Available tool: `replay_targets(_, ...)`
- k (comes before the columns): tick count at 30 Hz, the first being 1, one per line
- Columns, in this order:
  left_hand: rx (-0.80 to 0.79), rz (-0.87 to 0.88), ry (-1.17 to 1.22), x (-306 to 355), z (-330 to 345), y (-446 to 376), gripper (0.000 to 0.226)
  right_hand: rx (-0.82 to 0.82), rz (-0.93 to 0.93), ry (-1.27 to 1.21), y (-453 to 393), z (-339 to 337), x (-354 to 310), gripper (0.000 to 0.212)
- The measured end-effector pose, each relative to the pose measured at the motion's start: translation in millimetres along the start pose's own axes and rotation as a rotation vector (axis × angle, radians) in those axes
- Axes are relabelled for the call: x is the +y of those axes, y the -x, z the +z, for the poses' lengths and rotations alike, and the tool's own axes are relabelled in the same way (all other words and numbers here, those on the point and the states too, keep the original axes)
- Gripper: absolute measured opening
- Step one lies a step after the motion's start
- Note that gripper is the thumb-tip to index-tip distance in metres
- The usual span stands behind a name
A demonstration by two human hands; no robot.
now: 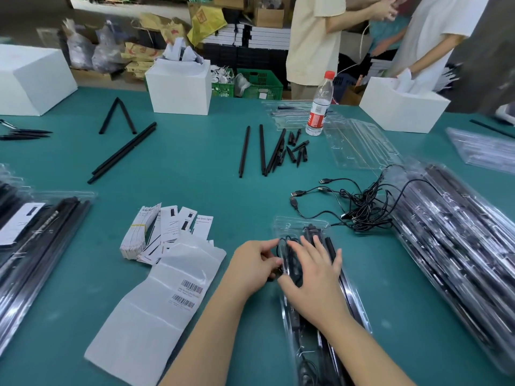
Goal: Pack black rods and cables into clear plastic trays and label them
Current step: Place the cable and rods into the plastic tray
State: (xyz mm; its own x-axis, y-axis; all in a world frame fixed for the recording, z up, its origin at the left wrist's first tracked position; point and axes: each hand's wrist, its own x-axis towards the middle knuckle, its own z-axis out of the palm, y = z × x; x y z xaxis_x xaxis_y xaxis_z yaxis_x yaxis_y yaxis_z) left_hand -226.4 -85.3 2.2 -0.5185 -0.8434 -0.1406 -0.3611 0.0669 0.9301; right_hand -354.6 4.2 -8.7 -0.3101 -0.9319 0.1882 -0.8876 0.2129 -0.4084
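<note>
left hand pinches limp coiled cable; right hand presses flat on thin, springy clear tray. take hold at tray rim; rods stiff, light.

Table top: plain teal-green. Loose rods, centre: matt black. Cables, right of centre: black. Tray, lower centre: clear, black contents. Label sheet, lower left: white, black barcodes with what look like red lines. Bottle, upper right: clear, red cap, red-and-white label. Boxes along the top: white. Crate behind: green.
</note>
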Motion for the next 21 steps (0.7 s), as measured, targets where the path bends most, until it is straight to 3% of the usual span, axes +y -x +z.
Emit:
replay_targets(4, 0.059, 0.015, -0.135, 5, 6, 0, 0.032, 0.003, -0.001, 0.007, 0, 1, 0, 0.081)
replay_targets(13, 0.184, -0.016, -0.146, 1, 12, -2, 0.011, -0.008, 0.001, 0.036, 0, 0, 0, 0.080)
replay_targets(21, 0.115, -0.097, 0.057, -3, 4, -3, 0.024, -0.019, 0.001, 0.050, 0, -1, -2, 0.083)
